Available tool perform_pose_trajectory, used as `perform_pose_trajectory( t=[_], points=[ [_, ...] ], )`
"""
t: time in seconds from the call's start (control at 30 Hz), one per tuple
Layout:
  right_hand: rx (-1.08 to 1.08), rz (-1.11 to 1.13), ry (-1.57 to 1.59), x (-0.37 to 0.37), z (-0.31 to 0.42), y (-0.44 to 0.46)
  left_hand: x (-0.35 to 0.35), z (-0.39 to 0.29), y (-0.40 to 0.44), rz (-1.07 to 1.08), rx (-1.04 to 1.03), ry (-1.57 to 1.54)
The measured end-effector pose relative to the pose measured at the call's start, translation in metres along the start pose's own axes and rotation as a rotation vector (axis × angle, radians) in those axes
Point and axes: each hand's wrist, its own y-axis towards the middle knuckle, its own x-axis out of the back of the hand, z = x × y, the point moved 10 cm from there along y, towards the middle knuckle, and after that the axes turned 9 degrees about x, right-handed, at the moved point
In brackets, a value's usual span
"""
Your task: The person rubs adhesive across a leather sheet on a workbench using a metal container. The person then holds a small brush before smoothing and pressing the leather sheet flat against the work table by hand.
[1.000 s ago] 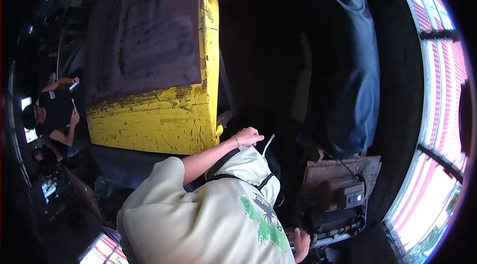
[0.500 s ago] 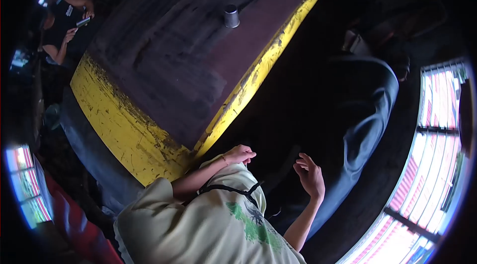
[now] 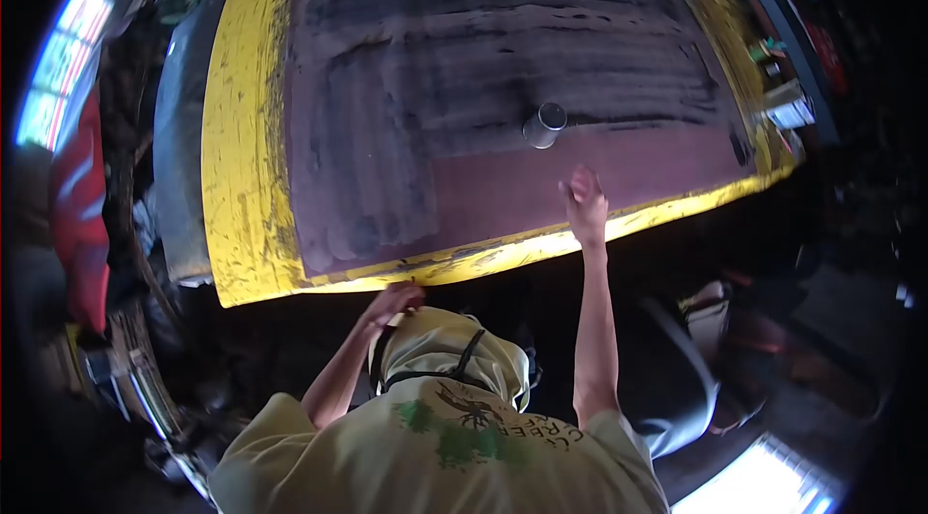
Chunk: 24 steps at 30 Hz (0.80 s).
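My right hand (image 3: pixel 585 203) reaches over the near edge of a large panel (image 3: pixel 358 156), thumb and fingers partly apart, holding nothing. Just beyond its fingertips a metal cup (image 3: pixel 545 126) stands on the panel, apart from the hand. The panel is dull purple-brown with dark smears, and its yellow border (image 3: pixel 246 137) is scratched. Near the panel's front edge, close to the front of my shirt, is my left hand (image 3: pixel 394 301). Its fingers look bent but are dim and smeared, so I cannot tell whether they hold anything.
Small items, among them a white box (image 3: pixel 788 108), lie along the panel's far right side. A red sheet-like thing (image 3: pixel 79 214) hangs at the left, near a bright window (image 3: pixel 66 64). Dark clutter lies below it. A dark, shiny-edged surface (image 3: pixel 677 408) is at my lower right.
My view has turned, bringing the panel squarely in front of me. My right hand has moved from beside my body out over the panel towards the cup. My left hand remains near my body.
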Motion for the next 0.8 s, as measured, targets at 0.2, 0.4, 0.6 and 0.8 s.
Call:
perform_pose_trajectory(
  t=[0.2, 0.4, 0.6, 0.8],
  points=[
    [0.129, 0.111, -0.091, -0.037, -0.042, 0.077, 0.074, 0.110, -0.014, -0.636, -0.020, -0.843],
    [0.190, 0.158, 0.031, -0.070, -0.041, 0.094, 0.097, 0.078, -0.014, -0.980, -0.269, -1.201],
    [0.152, 0.013, -0.061, -0.072, -0.035, 0.097, 0.111, 0.092, 0.003, -0.964, -0.315, -1.245],
    [0.099, 0.012, -0.158, -0.075, -0.030, 0.100, 0.115, 0.072, -0.012, -0.964, -0.280, -0.898]
  ],
)
